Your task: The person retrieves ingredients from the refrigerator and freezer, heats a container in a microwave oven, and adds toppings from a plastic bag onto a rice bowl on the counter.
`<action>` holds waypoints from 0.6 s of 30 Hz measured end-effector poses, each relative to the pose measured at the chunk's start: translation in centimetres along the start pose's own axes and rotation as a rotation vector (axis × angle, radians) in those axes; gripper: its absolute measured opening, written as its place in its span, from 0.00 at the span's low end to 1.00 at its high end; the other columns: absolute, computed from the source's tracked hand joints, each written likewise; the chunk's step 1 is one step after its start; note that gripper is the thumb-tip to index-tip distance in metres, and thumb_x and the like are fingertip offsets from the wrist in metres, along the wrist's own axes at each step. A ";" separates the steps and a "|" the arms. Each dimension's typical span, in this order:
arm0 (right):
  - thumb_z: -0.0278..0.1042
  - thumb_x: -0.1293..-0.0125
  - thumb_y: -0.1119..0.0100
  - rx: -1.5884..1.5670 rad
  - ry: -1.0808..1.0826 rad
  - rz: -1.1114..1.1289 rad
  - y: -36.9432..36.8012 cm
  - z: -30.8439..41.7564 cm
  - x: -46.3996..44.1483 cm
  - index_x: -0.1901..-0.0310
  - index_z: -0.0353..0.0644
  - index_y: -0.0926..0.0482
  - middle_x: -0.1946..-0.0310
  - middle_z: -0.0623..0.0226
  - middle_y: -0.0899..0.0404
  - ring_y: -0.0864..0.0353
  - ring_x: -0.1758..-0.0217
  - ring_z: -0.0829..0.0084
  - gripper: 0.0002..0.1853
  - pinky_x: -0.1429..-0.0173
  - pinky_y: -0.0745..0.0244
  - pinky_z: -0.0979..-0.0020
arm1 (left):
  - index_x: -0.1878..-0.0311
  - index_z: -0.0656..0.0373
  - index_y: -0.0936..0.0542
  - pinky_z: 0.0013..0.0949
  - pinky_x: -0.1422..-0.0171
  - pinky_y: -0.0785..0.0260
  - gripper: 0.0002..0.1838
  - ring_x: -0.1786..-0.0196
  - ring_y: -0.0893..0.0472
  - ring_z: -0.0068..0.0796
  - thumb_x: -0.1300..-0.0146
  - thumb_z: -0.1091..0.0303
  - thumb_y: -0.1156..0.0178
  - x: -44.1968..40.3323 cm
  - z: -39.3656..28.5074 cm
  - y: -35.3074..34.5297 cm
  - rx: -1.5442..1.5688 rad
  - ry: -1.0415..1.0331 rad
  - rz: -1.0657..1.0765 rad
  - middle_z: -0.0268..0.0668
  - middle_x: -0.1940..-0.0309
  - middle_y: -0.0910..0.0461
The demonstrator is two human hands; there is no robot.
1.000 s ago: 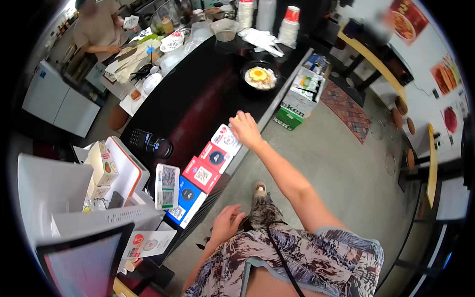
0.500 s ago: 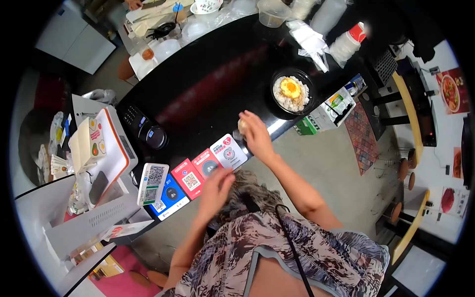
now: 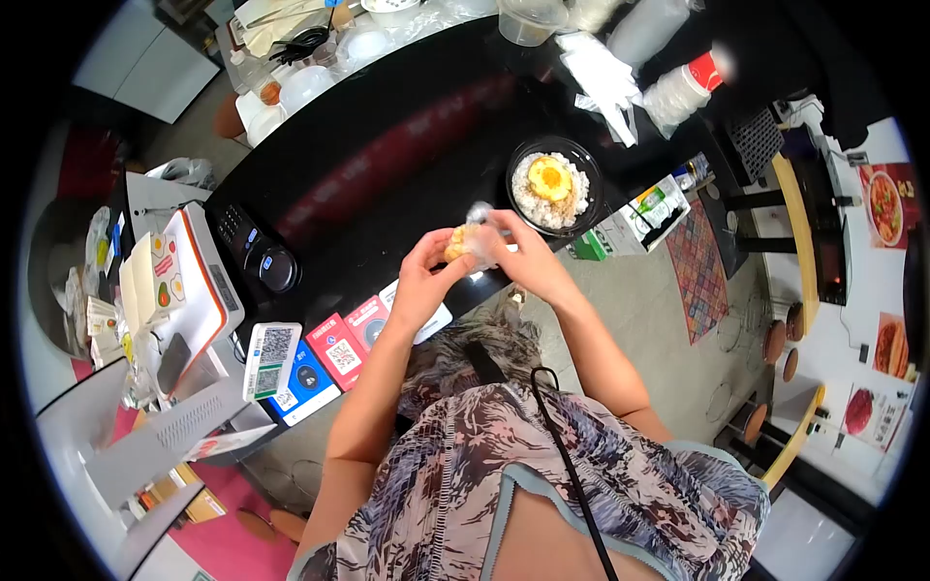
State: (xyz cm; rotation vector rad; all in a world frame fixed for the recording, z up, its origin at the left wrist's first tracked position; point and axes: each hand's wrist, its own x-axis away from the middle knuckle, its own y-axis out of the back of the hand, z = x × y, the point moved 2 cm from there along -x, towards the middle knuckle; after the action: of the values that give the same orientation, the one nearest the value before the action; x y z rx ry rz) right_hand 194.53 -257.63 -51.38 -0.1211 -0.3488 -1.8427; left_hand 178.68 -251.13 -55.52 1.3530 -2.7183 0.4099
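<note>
Between my two hands, over the edge of the black counter (image 3: pixel 387 194), is a small clear plastic bag (image 3: pixel 478 242) with pale yellow pieces inside. My left hand (image 3: pixel 429 274) pinches its left side, and my right hand (image 3: pixel 528 257) grips its right side. Just beyond my right hand stands a black bowl (image 3: pixel 516 194) of white rice (image 3: pixel 562 206) topped with a fried egg (image 3: pixel 549 179). Payment cards, one red (image 3: pixel 337 356) and one blue (image 3: pixel 308 382), lie along the counter edge to the left of my left hand.
A card terminal (image 3: pixel 262 254) and a QR code stand (image 3: pixel 271 361) are at the left. White plastic bags (image 3: pixel 601 82), a clear tub (image 3: pixel 531 21) and wrapped cups (image 3: pixel 678 95) stand at the back. A green-and-white box (image 3: pixel 651 221) is beyond the counter's right edge.
My left hand has risen from near my body to the small bag, which my right hand has lifted from the counter edge. The view has turned and tilted down.
</note>
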 end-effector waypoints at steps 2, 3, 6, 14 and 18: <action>0.32 0.34 0.37 -0.036 0.136 0.013 1.9 0.5 -0.2 0.54 0.33 0.21 0.67 0.69 0.19 0.22 0.70 0.82 0.12 0.70 0.26 0.79 | 0.44 0.65 0.26 0.25 0.51 0.26 0.21 0.54 0.20 0.21 0.39 0.74 0.33 -0.2 -1.1 -1.9 -0.043 -0.049 -0.060 0.35 0.55 0.18; 0.32 0.34 0.37 -0.032 0.135 0.014 2.4 1.1 -0.5 0.54 0.33 0.21 0.67 0.69 0.19 0.22 0.70 0.82 0.12 0.70 0.26 0.79 | 0.44 0.65 0.26 0.25 0.51 0.26 0.21 0.54 0.20 0.21 0.39 0.74 0.33 -0.1 -2.1 -1.9 -0.038 -0.050 -0.060 0.35 0.55 0.18; 0.31 0.30 0.42 -0.094 0.089 0.074 6.2 1.0 -1.5 0.58 0.34 0.19 0.72 0.72 0.19 0.25 0.77 0.85 0.08 0.74 0.30 0.82 | 0.42 0.64 0.28 0.33 0.48 0.22 0.20 0.49 0.19 0.26 0.35 0.72 0.36 -1.1 -2.8 -4.5 0.042 -0.027 0.045 0.38 0.51 0.19; 0.39 0.28 0.44 -0.550 -0.112 0.140 11.6 5.2 -3.0 0.57 0.39 0.22 0.71 0.72 0.22 0.25 0.76 0.84 0.11 0.78 0.33 0.80 | 0.47 0.61 0.28 0.28 0.49 0.24 0.18 0.51 0.21 0.22 0.37 0.71 0.33 -4.3 -5.4 -9.1 0.187 0.010 -0.006 0.35 0.53 0.20; 0.38 0.31 0.40 -0.204 0.014 0.123 11.3 5.0 -2.2 0.48 0.38 0.28 0.60 0.64 0.22 0.20 0.71 0.79 0.16 0.72 0.23 0.76 | 0.52 0.58 0.30 0.26 0.54 0.25 0.20 0.57 0.22 0.19 0.42 0.74 0.29 -4.0 -7.2 -10.4 -0.082 -0.241 -0.080 0.30 0.58 0.25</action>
State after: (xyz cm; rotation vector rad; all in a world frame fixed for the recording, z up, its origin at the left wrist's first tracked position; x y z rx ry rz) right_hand 205.39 -257.06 -45.17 -0.2643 -0.1389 -1.7524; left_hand 189.03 -252.06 -47.25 1.5756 -2.8176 0.1357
